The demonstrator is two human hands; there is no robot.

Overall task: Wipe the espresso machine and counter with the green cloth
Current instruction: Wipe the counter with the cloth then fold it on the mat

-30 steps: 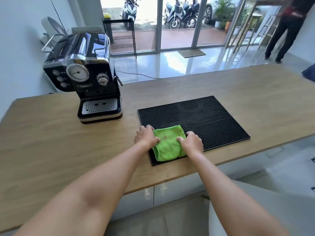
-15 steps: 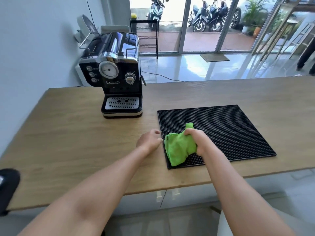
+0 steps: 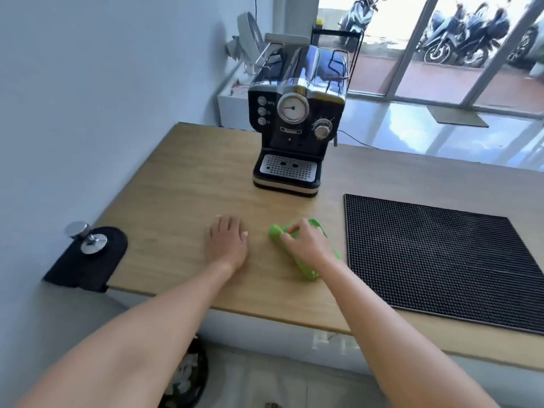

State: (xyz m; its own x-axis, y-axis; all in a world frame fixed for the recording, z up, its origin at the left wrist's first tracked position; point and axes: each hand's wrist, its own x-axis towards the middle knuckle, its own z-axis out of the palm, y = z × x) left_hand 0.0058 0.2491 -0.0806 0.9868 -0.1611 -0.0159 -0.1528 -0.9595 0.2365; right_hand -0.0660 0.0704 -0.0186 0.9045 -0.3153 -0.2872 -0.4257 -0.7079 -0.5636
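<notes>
Now, right hand [image 3: 306,248] grips bunched green cloth [image 3: 306,269] on wooden counter [image 3: 182,195], btwn left hand [image 3: 226,245] & black mat [image 3: 435,254]. Left hand rests flat, fingers straight, w/ nothing held. Espresso machine [image 3: 294,125] stands behind.

Bare counter [image 3: 182,207] lies open left of espresso machine [image 3: 294,125]. Black mat [image 3: 435,254] covers the right. Tamper [image 3: 86,238] on its pad occupies the near-left corner.

The right hand [image 3: 306,247] covers most of the green cloth [image 3: 274,232]. The black mat [image 3: 441,260] and the worktop [image 3: 182,201] run off the right edge. The espresso machine [image 3: 294,113] label [image 3: 290,131] is unreadable.
</notes>
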